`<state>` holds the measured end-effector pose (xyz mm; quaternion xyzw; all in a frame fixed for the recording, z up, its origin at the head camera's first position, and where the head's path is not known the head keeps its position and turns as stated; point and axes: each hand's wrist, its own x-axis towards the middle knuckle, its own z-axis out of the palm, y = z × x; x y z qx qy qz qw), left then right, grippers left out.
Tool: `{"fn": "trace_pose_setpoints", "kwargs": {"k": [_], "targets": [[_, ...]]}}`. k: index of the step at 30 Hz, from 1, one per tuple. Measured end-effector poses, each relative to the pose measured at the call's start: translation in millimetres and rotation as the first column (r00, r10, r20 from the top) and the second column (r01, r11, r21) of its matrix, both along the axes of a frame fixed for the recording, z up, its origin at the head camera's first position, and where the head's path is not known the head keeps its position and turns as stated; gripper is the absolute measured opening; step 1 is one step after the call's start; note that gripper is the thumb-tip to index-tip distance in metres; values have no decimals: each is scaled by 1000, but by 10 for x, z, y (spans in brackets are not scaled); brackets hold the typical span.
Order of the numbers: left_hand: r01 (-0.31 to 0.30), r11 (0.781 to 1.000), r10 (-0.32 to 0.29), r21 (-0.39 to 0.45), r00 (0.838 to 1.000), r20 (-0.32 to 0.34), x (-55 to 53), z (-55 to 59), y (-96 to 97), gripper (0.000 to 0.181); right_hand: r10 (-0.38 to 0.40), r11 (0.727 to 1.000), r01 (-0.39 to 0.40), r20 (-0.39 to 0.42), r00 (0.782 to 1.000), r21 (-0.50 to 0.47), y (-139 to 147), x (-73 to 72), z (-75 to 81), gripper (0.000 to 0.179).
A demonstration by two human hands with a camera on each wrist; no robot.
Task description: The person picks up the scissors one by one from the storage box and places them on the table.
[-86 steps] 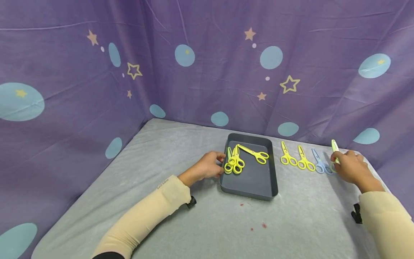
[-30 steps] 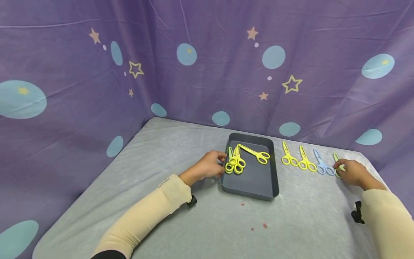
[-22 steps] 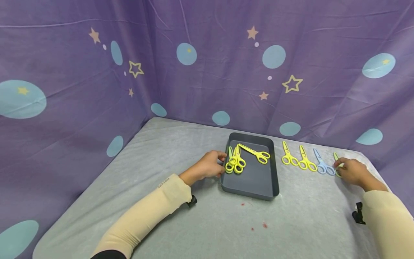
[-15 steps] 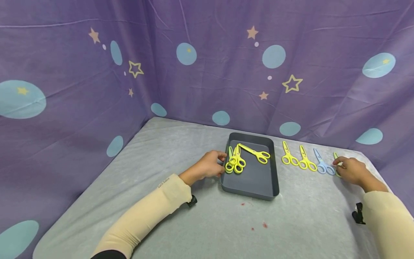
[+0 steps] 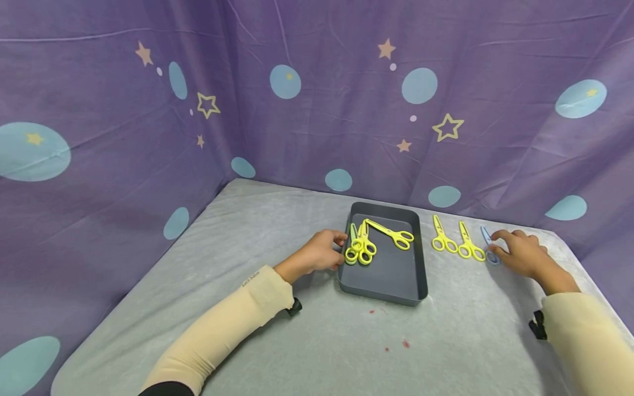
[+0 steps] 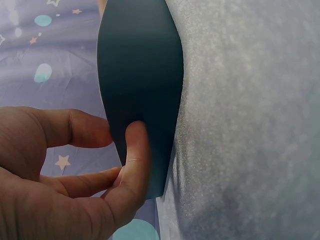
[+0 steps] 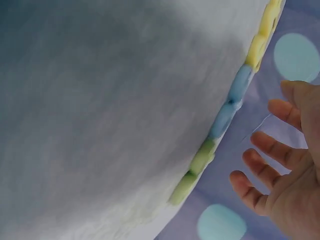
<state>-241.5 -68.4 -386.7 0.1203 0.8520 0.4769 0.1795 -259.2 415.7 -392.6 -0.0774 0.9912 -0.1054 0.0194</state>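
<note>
My left hand is at the left wall of a dark grey tray. In the left wrist view, a fingertip presses the tray's outer wall while other fingers bend to its rim. My right hand hovers over blue scissors, fingers spread and holding nothing. Green scissors lie beside the blue pair in the right wrist view; the hand hides them from the head view. To their left are two yellow scissors, one pair nearer the tray and another pair next to the blue.
Inside the tray, yellow scissors overlap others at the left, one with a green blade. Another yellow pair lies at the upper right of the tray. A purple curtain stands behind the grey cloth-covered table.
My right hand has lowered the green scissors to the table at the end of the row, let go, and moved left over the blue scissors. The left hand has stayed at the tray.
</note>
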Motion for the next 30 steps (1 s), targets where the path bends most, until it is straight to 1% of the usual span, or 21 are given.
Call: {"fn": "trace_pose_setpoints", "kwargs": {"k": [4, 8, 11, 14, 15, 17, 22, 30], "targets": [[0, 1000, 0, 3, 1000, -4, -1, 2, -2, 66, 37, 999, -37, -36, 999, 6, -173, -13, 16, 51], [-3, 1000, 3, 7, 1000, -7, -2, 2, -5, 66, 90, 996, -89, -85, 992, 14, -330, -4, 23, 51], [-2, 1000, 2, 7, 1000, -7, -2, 1, -3, 66, 131, 991, -130, -139, 982, 15, -427, 18, 26, 48], [2, 1000, -2, 6, 1000, -7, 0, 1, 0, 67, 166, 986, -166, -201, 965, 19, -521, 45, 39, 46], [2, 1000, -2, 6, 1000, -6, 2, 3, 0, 67, 173, 985, -173, -210, 962, 21, -552, 53, 50, 47], [2, 1000, -1, 6, 1000, -5, 6, 7, -1, 67, 182, 983, -181, -221, 958, 25, -623, 73, 76, 47], [1, 1000, -1, 5, 1000, -2, 4, 3, -1, 66, 211, 977, -210, -208, 955, 24, -819, 114, 158, 49], [4, 1000, -4, 8, 1000, -3, 12, -1, -1, 67, 269, 963, -263, -243, 932, 55, -1137, 152, 238, 50]]}}
